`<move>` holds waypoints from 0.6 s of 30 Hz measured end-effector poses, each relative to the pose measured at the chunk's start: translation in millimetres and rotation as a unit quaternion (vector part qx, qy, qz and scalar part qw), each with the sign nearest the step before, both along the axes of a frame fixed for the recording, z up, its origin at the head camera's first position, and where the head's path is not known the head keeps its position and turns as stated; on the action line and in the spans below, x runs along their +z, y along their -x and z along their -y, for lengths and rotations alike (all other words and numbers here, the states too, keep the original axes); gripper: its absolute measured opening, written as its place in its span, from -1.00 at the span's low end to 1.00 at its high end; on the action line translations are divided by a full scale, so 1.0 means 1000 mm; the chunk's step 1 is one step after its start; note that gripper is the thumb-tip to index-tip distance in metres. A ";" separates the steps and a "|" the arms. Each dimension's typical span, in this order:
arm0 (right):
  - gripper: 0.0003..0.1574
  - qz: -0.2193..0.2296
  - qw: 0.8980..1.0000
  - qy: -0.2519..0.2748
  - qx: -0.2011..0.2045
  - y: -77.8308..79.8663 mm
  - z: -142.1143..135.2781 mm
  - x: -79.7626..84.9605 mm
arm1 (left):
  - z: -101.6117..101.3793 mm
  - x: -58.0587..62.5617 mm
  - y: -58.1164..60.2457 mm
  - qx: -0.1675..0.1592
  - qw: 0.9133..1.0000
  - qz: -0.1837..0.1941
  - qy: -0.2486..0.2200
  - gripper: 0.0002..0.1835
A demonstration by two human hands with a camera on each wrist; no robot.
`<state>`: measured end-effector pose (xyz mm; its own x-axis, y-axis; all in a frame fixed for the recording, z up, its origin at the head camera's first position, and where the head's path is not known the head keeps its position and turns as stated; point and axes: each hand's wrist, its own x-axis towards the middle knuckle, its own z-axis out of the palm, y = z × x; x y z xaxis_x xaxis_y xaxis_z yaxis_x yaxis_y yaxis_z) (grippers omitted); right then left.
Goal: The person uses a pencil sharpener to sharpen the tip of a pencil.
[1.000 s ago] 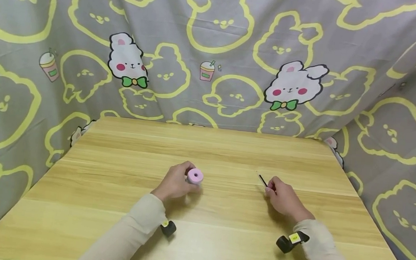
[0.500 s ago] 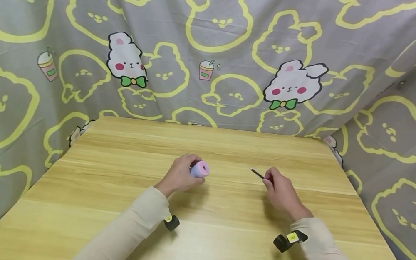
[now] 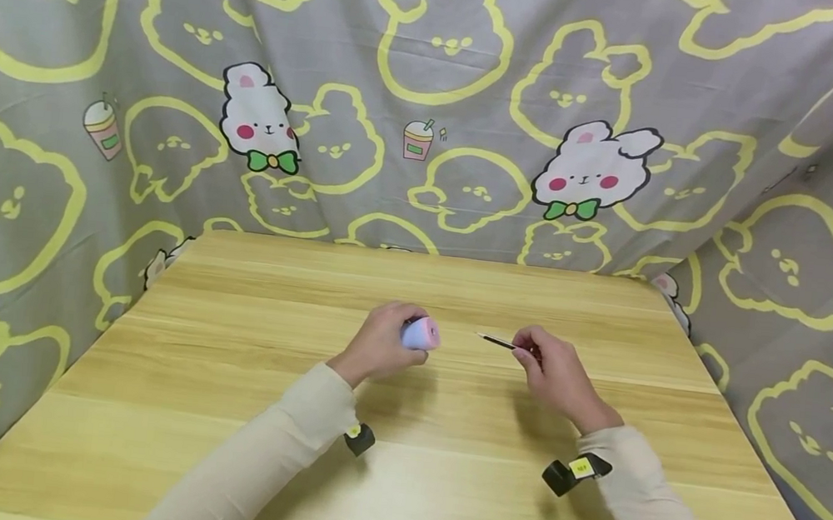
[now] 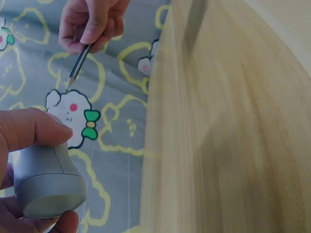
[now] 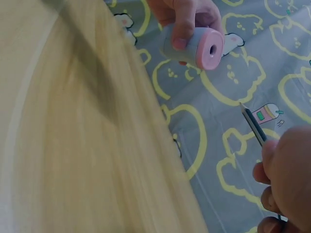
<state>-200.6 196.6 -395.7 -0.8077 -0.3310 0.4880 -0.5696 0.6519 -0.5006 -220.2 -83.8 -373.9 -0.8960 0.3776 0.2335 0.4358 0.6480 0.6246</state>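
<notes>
My left hand (image 3: pixel 381 344) grips a pencil sharpener (image 3: pixel 417 334) above the table, thumb on one side and fingers on the other. Its body is pale blue; the pink end (image 5: pixel 204 52) has a round hole and faces right. Across from it, my right hand (image 3: pixel 559 376) pinches a dark pencil (image 3: pixel 500 343) between thumb and fingers. The pencil's sharpened tip points left toward the holed end, with a small gap between them. In the left wrist view the sharpener (image 4: pixel 51 191) shows its rounded wider base. Part of the pencil is hidden inside the right hand.
Below both hands lies a wooden table (image 3: pixel 396 476). A grey curtain (image 3: pixel 456 239) printed with yellow outlines and white rabbits hangs behind it and along both sides. Each wrist carries a small black camera (image 3: pixel 559 478).
My left hand has moved right and slightly up, turning the sharpener's pink end to the right. My right hand has moved left, swinging the pencil toward level. The gap between them has narrowed.
</notes>
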 end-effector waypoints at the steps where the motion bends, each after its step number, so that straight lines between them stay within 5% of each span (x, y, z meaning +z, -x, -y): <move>1: -0.90 0.000 1.000 0.006 0.006 0.000 0.000 0.001 | -0.002 0.001 0.000 -0.002 1.000 0.000 0.000 -0.47; 18: -0.84 -0.035 0.997 0.048 0.055 0.002 0.020 0.000 | -0.018 0.005 0.000 -0.030 1.000 0.004 0.002 -0.49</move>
